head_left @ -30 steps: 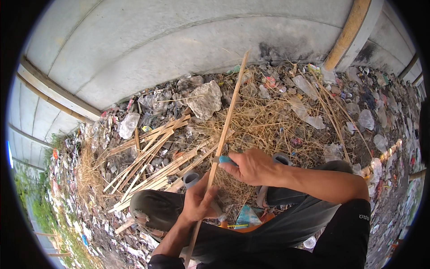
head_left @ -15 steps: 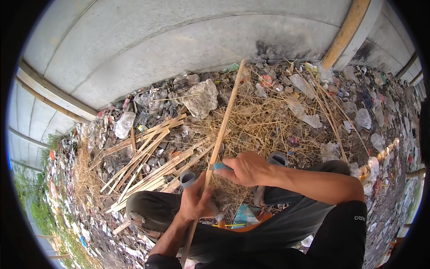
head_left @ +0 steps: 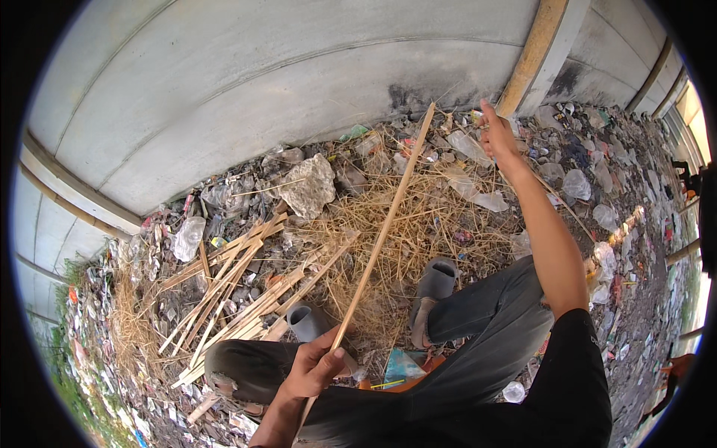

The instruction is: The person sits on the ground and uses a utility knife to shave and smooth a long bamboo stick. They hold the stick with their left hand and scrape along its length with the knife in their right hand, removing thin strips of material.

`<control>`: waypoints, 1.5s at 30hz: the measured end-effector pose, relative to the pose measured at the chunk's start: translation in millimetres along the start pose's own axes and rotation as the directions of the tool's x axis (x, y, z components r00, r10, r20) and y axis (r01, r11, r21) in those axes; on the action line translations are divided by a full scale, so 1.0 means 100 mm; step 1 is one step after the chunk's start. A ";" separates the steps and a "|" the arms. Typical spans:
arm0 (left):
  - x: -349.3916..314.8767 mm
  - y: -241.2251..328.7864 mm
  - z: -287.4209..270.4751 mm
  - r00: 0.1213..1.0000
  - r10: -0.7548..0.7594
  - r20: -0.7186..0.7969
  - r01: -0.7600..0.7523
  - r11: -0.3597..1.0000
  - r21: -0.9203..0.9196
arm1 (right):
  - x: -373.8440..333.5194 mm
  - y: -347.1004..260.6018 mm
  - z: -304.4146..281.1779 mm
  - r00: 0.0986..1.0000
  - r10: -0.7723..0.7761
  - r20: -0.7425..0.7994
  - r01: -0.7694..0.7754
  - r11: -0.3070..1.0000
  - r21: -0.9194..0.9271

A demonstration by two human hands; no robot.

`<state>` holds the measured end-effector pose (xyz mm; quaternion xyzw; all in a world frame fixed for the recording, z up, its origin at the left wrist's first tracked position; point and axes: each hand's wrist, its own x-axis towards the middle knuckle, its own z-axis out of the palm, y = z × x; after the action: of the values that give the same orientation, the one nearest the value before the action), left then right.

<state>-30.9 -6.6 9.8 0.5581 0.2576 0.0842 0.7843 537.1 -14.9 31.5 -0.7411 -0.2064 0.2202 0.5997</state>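
My left hand grips a long, narrow bamboo strip near its lower end. The strip slants up and away to the right, its far tip close to the wall. Out at the far right, my right hand is raised at arm's length, apart from the strip, fingers curled and thumb up. The teal-handled knife it held is almost wholly hidden by the fingers now. A pile of split bamboo strips lies on the ground to the left, beyond my left knee.
Thin shavings cover the ground ahead among scattered plastic litter. A pale rock sits near the concrete wall. A bamboo post stands at the far right. My bent legs and grey footwear are close below.
My right hand has swung from beside my left hand, up and away to the far right, leaving the strip. The left hand still holds the strip; the view has shifted slightly.
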 end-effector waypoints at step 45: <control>-1.62 -0.86 0.44 0.902 0.338 -0.269 0.245 0.112 0.963 | -3.18 0.76 -0.21 0.950 -0.280 0.137 0.310 0.808 -0.502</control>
<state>-160.1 -142.7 -8.0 0.9097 0.3931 0.0364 0.1286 292.4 -227.9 -14.3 -0.8272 -0.3871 0.0817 0.3991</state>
